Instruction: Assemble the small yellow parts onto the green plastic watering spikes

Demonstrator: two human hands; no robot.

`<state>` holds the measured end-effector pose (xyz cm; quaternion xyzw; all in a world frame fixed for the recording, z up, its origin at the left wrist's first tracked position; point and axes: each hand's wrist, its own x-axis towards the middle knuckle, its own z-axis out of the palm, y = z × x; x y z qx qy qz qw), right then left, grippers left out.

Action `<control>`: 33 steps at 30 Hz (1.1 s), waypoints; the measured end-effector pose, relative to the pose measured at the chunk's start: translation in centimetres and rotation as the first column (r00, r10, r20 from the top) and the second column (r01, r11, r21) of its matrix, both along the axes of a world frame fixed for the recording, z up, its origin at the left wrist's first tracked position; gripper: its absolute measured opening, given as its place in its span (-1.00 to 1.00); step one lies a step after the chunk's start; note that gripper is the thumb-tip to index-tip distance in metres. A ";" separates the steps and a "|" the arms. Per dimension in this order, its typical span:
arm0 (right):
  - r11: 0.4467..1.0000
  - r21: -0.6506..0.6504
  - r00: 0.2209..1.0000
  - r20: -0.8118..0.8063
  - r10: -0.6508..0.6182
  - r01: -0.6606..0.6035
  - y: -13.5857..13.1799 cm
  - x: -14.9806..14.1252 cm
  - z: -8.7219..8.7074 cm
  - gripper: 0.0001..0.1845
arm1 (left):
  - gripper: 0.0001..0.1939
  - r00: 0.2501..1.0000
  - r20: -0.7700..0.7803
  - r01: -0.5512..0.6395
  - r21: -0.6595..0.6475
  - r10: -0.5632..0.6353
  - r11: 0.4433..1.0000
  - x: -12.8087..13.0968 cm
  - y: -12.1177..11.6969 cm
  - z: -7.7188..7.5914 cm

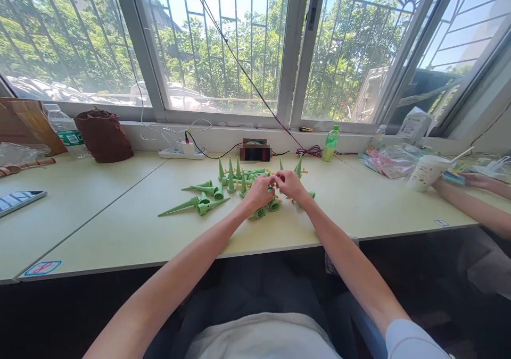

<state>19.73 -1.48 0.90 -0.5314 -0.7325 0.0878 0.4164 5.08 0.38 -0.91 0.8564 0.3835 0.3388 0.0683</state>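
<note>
My left hand (260, 193) and my right hand (290, 184) meet over a pile of green plastic parts. Both have their fingers pinched together; whatever lies between the fingertips is too small and covered to name. Left of my hands lie green cone spikes (181, 207) with hollow ends. Behind them, several green spikes (230, 177) stand upright on their wide ends. Two hollow green ends (273, 205) face me just below my hands. Small yellow-orange pieces (305, 171) show on the right of the pile, partly hidden by my right hand.
Behind the pile sits a dark boxed device (256, 151) with wires. A power strip (181, 151), a green-labelled bottle (330, 143) and a brown bag (104, 135) line the window side. A white cup (428, 173) stands right, near another person's hands (477, 181). A phone (19, 202) lies left.
</note>
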 end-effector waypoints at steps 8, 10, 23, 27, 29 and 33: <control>0.998 -0.015 0.997 -0.022 -0.068 0.068 0.3 0.2 -0.3 -0.77 | -0.75 0.997 -0.028 -0.073 -0.091 0.071 0.993 -0.2 0.0 -0.1; 0.998 -0.015 0.998 -0.020 -0.067 0.067 0.4 0.3 -0.3 -0.78 | -0.71 0.997 -0.042 -0.076 -0.113 0.072 0.991 -0.2 0.0 -0.1; 0.997 -0.020 0.997 -0.027 -0.070 0.069 0.8 0.4 -0.6 -0.80 | -0.82 0.985 0.154 -0.076 -0.018 0.078 0.997 0.1 -0.1 0.3; 0.999 -0.020 0.998 -0.034 -0.050 0.050 0.8 0.4 -0.6 -0.80 | -0.84 0.977 0.205 -0.059 -0.003 0.058 0.998 0.2 -0.3 0.4; 0.999 -0.029 0.999 -0.035 -0.038 0.037 0.8 0.3 -0.6 -0.79 | -0.84 0.974 0.218 -0.059 -0.006 0.059 0.998 0.2 -0.4 0.5; 0.998 -0.049 0.999 -0.038 -0.032 0.031 0.6 0.3 -0.5 -0.78 | -0.82 0.965 0.244 -0.091 -0.025 0.094 0.996 0.2 -0.5 0.6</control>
